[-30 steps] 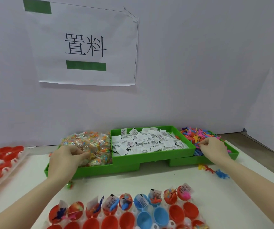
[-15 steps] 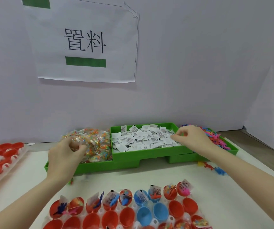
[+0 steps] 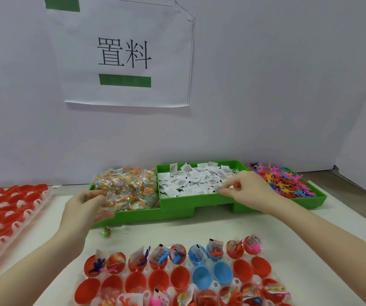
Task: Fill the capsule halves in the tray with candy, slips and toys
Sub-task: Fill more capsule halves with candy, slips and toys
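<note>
Green plastic bins hold our three supplies in a row beyond both hands. Our left hand [image 3: 84, 208] reaches into the candy bin [image 3: 133, 217], fingers curled around a clear candy packet [image 3: 111, 200] at the near edge of the heap. Our right hand [image 3: 247, 191] sits over the near right corner of the slip bin [image 3: 177, 204], thumb and forefinger pinching a white paper slip [image 3: 218, 189]; a small red piece shows inside the curled fingers, but we cannot tell what it is. To the right of that hand lies the toy bin [image 3: 319, 198], heaped with coloured toys [image 3: 281, 182]. Below both wrists sits the capsule tray [image 3: 236, 283]: its far row of halves is filled, the middle row of red and blue halves [image 3: 202, 277] stands empty. One loose candy [image 3: 106, 232] lies on the table just below the left hand. Left of the left forearm rests a tray of red halves [image 3: 7, 213].
</note>
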Motion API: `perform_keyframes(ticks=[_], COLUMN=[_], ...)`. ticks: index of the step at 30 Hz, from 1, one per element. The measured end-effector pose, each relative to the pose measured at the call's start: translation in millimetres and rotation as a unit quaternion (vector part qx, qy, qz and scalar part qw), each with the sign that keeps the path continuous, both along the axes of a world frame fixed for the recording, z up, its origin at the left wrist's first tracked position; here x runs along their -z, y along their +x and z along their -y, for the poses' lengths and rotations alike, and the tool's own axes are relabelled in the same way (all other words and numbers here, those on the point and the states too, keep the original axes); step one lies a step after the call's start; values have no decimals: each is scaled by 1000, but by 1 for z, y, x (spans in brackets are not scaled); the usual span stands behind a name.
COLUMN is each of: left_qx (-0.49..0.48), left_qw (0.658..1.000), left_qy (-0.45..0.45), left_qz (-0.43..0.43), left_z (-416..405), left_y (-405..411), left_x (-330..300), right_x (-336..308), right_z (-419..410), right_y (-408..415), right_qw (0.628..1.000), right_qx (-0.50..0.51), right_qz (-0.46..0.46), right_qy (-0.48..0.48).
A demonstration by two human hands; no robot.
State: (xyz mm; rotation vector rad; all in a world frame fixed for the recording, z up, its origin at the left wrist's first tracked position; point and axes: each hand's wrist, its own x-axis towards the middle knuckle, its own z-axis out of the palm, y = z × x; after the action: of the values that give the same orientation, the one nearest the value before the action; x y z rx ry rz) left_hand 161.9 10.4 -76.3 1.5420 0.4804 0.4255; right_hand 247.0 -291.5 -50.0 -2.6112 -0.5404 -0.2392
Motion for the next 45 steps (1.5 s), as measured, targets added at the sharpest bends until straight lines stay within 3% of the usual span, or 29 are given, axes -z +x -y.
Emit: perform_keyframes(ticks=[3,5,7,12,21,24,28,36,42,45], left_qx=[47,93,137,229,320,309,310,231,213,212], left_qw=[999,995,989,969,942,946,947,971,975,973], left_qy=[-23,-41,-50,-10,-46,10,-57,-59,-31,-17], left_qz=[1,17,30,87,94,96,68,28,59,85], left_z=[6,21,43,92,112,119,120,121,134,139], left_y=[-14,-28,-45,-91,-160,-180,-198,-221,-230,-232], left_x=[-8,-19,-32,-64,-78,-74,-67,-50,-49,-52], right_x=[-7,-18,-30,-47,-62,-59,-49,-23,-24,-26], right_z=[-4,-11,-19,-39,-27,-24,-23,-26,-9,-11], right_y=[-9,-26,-54,-125,-190,-211,-234,-256,-276,-276], right_qw=[986,940,898,870,930,943,946,936,915,901], right_qx=[13,8,-34,-182,-175,-186,-181,-188,-239,-205], right_qz=[-13,-83,-170,-233,-109,-70,-34,-180,-158,-127], right_qy=[167,331,404,395,306,265,265,237,282,359])
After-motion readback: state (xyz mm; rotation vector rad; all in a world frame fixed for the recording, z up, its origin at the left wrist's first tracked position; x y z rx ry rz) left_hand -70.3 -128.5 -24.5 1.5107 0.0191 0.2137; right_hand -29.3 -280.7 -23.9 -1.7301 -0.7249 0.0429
